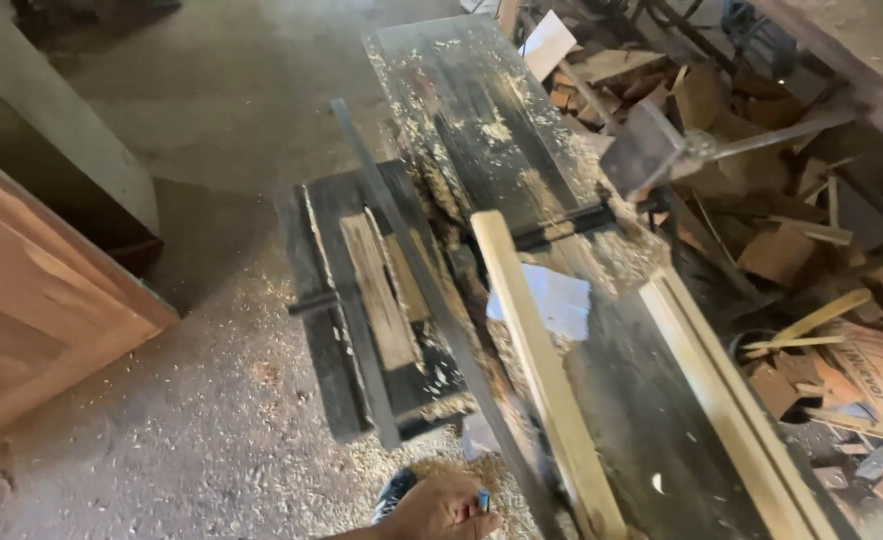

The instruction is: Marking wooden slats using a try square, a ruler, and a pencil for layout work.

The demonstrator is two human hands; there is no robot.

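Hand [440, 508] low beside wooden strip [547, 380] at table [652, 420] edge.

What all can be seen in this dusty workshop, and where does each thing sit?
Woodworking machine table: one, dark metal, centre, running to the lower right.
Wood strip: one, pale, lying lengthwise on the table.
Wood strips: a pair, pale, along the table's right edge.
Paper: one sheet, white, on the table beside the strip.
Sawdust: scattered, tan, on the floor and table.
Wood offcuts: a pile, brown, right.
Wooden panel: one, reddish, left.
Hand: one, bottom edge, fingers holding a small blue object; which hand is unclear.
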